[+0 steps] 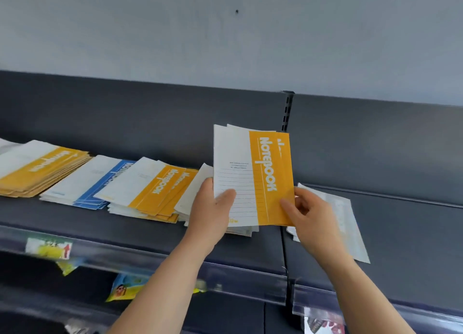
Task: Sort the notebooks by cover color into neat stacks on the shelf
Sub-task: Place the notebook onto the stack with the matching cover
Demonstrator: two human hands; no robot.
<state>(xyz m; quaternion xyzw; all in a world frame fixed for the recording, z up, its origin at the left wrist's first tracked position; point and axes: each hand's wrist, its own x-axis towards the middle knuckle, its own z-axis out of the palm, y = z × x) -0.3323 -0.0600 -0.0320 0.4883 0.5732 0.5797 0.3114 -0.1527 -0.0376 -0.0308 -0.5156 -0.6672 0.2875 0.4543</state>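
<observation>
Both hands hold a small bundle of yellow-and-white notebooks upright above the dark shelf. My left hand grips its lower left edge with the thumb on the cover. My right hand pinches the lower right corner. On the shelf lie a yellow stack at the left, a blue stack beside it, and a loose yellow pile next to that. More notebooks lie under the held bundle, mostly hidden.
A clear plastic sleeve lies on the right shelf section behind my right hand. A slotted upright divides the two sections. Price-tag rails run along the front edge, with coloured packets hanging on the level below.
</observation>
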